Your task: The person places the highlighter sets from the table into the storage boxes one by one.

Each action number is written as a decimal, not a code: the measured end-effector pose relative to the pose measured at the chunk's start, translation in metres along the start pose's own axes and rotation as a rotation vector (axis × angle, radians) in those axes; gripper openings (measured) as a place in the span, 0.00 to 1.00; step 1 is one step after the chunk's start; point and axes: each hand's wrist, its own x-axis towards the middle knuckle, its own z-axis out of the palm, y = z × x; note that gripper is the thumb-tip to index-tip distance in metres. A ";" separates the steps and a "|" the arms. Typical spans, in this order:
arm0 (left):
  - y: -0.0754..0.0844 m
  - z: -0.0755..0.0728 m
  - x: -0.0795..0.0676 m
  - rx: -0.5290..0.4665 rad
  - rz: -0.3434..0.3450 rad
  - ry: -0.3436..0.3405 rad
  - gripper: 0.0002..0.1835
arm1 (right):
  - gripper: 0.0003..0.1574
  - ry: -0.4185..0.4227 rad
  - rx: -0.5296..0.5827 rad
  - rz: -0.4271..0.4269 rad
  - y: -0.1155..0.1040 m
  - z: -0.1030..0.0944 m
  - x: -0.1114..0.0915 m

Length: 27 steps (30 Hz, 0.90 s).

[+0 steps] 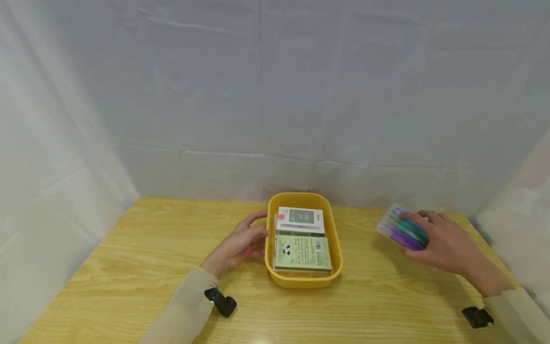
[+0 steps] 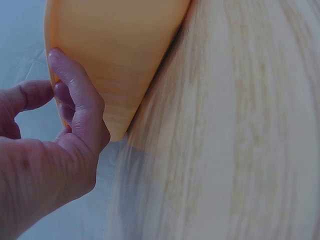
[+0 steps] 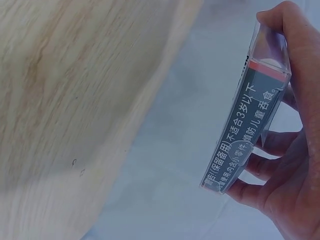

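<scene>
A yellow plastic bin stands upright on the table. Its left rim is held by my left hand, with curled fingers against the outer wall and the thumb at the edge, as the left wrist view shows. Inside the bin lie a white box and a pale green box printed with a panda. To the right, my right hand grips a clear plastic case of coloured markers, raised above the table and tilted. The case's dark label side, with white writing, faces the right wrist camera.
The wooden table runs up to a pale hanging sheet behind the bin. More sheeting hangs at both sides. Black wrist straps sit over the light sleeves.
</scene>
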 end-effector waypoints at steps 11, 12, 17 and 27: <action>-0.001 0.000 0.001 0.007 0.001 0.001 0.34 | 0.50 -0.010 0.008 -0.019 -0.010 -0.004 0.002; -0.001 0.000 0.001 0.008 -0.001 0.001 0.34 | 0.50 -0.010 0.006 -0.020 -0.011 -0.005 0.002; 0.000 -0.001 0.001 0.006 -0.007 0.005 0.33 | 0.49 -0.014 0.010 -0.031 -0.018 -0.006 0.004; 0.000 0.000 0.000 0.004 -0.006 0.011 0.34 | 0.50 0.018 0.009 -0.093 -0.030 -0.006 0.007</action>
